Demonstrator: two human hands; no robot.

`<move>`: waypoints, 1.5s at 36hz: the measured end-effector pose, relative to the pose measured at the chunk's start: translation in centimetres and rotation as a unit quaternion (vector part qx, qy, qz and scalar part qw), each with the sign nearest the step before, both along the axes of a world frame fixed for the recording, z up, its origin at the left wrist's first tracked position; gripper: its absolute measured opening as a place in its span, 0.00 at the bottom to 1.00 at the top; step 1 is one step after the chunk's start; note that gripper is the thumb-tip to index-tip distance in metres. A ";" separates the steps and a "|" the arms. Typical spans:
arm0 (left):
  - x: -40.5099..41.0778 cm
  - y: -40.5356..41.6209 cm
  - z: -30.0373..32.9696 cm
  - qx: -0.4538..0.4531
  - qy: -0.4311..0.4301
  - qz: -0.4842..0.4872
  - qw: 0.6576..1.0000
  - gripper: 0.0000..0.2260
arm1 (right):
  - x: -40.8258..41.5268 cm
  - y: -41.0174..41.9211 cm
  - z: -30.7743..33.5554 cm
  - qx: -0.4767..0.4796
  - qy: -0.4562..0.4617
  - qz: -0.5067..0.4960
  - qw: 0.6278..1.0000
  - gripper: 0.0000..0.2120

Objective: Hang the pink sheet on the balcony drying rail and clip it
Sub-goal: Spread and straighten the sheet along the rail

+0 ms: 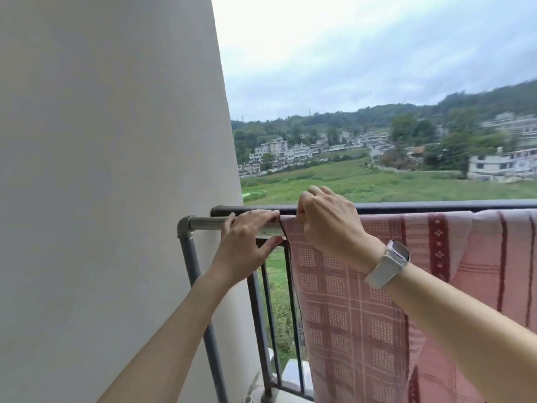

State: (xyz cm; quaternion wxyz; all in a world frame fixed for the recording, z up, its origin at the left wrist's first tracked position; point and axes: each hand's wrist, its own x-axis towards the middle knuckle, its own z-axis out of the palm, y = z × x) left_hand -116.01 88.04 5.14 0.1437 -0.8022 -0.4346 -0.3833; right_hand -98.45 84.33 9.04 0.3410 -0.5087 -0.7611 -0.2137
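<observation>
My left hand (242, 242) lay on the grey metal drying rail (209, 223), fingers long and nearly straight over the top of the pipe, fingertips touching the dark hem at the edge of the pink checked woven sheet (348, 301), thumb spread below. My right hand (328, 225), a white-strapped watch (388, 264) on its wrist, had fingers curled down, pinching the sheet's top edge against the rail. The sheet hung draped over that rail, falling in front of the dark balcony railing (436, 205), beside the pale wall (110, 170).
</observation>
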 end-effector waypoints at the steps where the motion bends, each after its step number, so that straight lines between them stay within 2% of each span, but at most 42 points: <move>1: -0.9 0.5 0.0 0.006 -0.013 -0.014 1.000 0.24 | -0.7 0.2 0.1 -0.015 -0.002 -0.006 1.000 0.05; 6: -5.7 2.7 -0.7 0.046 -0.093 -0.033 0.994 0.24 | -4.6 1.9 0.4 -0.030 0.010 -0.035 0.999 0.05; 10: -8.7 3.5 -0.7 0.038 -0.137 -0.028 0.989 0.25 | -8.8 3.3 1.1 -0.021 0.018 -0.047 0.999 0.05; 15: -12.0 4.4 0.5 0.067 -0.208 -0.005 0.976 0.22 | -14.5 5.2 3.4 0.030 0.039 -0.019 0.999 0.05; 17: -13.2 4.6 1.0 -0.007 -0.273 -0.038 0.961 0.25 | -16.6 5.7 4.4 0.062 0.085 0.001 0.994 0.05; 19: -14.8 4.8 1.0 -0.132 -0.347 -0.115 0.921 0.28 | -18.5 6.0 4.5 0.060 0.113 0.025 0.991 0.06; 21: -16.1 5.0 0.4 -0.227 -0.386 -0.194 0.873 0.26 | -19.8 6.6 3.6 0.015 0.063 0.028 0.998 0.07; 23: -17.2 5.3 -0.9 -0.282 -0.392 -0.232 0.844 0.22 | -20.4 7.2 1.9 -0.026 -0.003 0.009 1.000 0.09; 25: -18.0 5.8 -2.2 -0.308 -0.400 -0.250 0.826 0.21 | -20.0 7.5 0.7 -0.035 -0.011 0.003 0.999 0.10; 28: -18.5 6.5 -3.0 -0.313 -0.402 -0.238 0.827 0.27 | -19.0 7.4 -0.5 -0.020 -0.021 -0.005 1.000 0.12; 33: -18.0 7.6 -2.3 -0.319 -0.398 -0.271 0.817 0.30 | -18.2 6.7 -2.4 0.067 -0.048 -0.018 0.996 0.14; 35: -17.2 7.7 -1.8 -0.308 -0.406 -0.281 0.813 0.26 | -17.9 6.7 -2.7 0.106 -0.051 -0.033 0.992 0.13; 39: -15.9 7.5 -1.4 -0.224 -0.464 -0.258 0.817 0.12 | -17.7 6.5 -3.4 0.135 -0.052 -0.036 0.989 0.14; 42: -15.4 7.4 -1.2 -0.166 -0.499 -0.245 0.814 0.03 | -17.9 6.8 -4.2 0.148 -0.053 -0.034 0.987 0.07; 46: -15.4 8.0 -0.4 -0.118 -0.487 -0.202 0.841 0.05 | -18.6 7.1 -3.3 0.131 -0.016 -0.027 0.991 0.03; 49: -16.2 8.4 0.0 -0.076 -0.479 -0.166 0.859 0.07 | -19.8 7.0 -2.1 0.134 0.004 -0.011 0.991 0.06; 52: -17.4 8.0 0.6 -0.031 -0.505 -0.168 0.846 0.07 | -21.1 6.8 -1.6 0.172 0.015 0.014 0.985 0.06; 54: -18.3 8.1 0.5 -0.041 -0.524 -0.180 0.832 0.07 | -21.8 6.8 -1.7 0.186 0.013 0.027 0.982 0.08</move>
